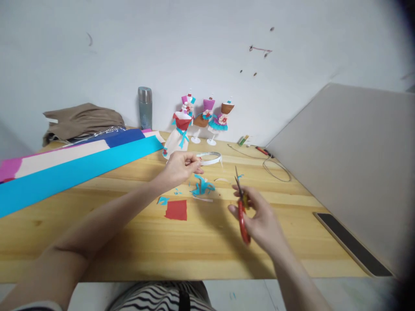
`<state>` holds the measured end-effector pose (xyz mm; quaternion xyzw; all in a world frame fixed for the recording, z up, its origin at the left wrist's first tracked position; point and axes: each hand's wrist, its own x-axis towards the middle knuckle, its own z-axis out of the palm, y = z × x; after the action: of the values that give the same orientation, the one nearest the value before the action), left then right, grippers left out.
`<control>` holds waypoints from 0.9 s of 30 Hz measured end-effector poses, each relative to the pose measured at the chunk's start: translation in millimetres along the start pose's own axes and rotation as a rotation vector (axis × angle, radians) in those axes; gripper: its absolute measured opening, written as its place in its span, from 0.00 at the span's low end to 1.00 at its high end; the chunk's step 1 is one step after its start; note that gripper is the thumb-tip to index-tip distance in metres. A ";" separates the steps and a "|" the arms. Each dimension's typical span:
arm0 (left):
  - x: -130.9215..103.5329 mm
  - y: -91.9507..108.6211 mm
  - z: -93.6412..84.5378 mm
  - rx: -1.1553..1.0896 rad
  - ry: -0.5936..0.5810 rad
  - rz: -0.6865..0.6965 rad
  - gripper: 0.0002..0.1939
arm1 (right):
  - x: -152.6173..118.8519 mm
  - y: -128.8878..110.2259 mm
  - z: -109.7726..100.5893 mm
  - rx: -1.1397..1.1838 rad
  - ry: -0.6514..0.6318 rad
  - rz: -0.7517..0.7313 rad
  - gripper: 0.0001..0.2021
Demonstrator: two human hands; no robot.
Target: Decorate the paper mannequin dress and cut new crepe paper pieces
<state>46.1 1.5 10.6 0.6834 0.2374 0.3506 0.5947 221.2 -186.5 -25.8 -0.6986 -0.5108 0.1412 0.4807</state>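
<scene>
My left hand point(184, 167) is closed, its fingers pinching the left side of a thin white roll of tape point(212, 161) above the table. A short loose strip hangs at the roll's right side. In my right hand point(259, 216) are scissors point(242, 218) with red handles, blades pointing up and away. Below and between the hands lie crumpled blue paper scraps point(202, 185) and a red paper piece point(177, 210). Just beyond my left hand stands a small dress form point(182, 123) in a red top and pale skirt.
Three more dressed forms point(212, 123) stand by the wall, right of a grey-green flask point(145, 110). Long coloured paper sheets point(87, 162) and folded brown cloth point(86, 121) lie at left. A cable point(275, 172) and a phone-like dark slab point(352, 244) lie along the right partition point(350, 151).
</scene>
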 end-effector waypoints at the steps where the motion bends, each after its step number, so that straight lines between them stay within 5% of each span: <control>1: 1.1 1.0 -2.2 -0.038 -0.023 -0.012 0.07 | 10.5 11.5 -12.3 -0.144 0.025 -0.002 0.22; 6: 2.8 5.7 -12.4 -0.139 -0.164 -0.030 0.09 | 41.7 60.8 -35.6 -0.632 -0.124 0.181 0.26; 9: 0.2 11.0 -15.2 -0.163 -0.225 -0.041 0.10 | 46.2 64.8 -28.2 -0.746 -0.245 0.154 0.21; 11: -2.0 15.4 -15.7 -0.158 -0.254 -0.046 0.10 | 49.7 54.6 -22.3 -0.774 -0.213 0.142 0.18; 13: -3.9 19.2 -15.5 -0.137 -0.287 -0.056 0.11 | 56.0 37.9 -17.5 -0.698 -0.132 0.080 0.23; 16: -5.8 21.8 -14.7 -0.110 -0.351 -0.071 0.13 | 68.7 12.0 -11.1 -0.141 -0.137 -0.160 0.32; 19: -5.6 19.4 -14.7 -0.120 -0.417 -0.091 0.14 | 78.4 -2.2 -7.0 0.212 -0.308 -0.173 0.19; 23: -1.8 9.9 -15.4 -0.160 -0.441 -0.132 0.14 | 80.0 2.4 -12.7 0.294 -0.356 -0.070 0.15; 27: 1.3 -3.5 -12.1 -0.098 -0.330 -0.185 0.13 | 83.6 29.2 -25.9 0.186 -0.268 -0.029 0.16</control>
<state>38.0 10.9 8.1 0.6772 0.1811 0.1887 0.6877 292.5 -129.6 -12.2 -0.6186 -0.5650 0.2730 0.4728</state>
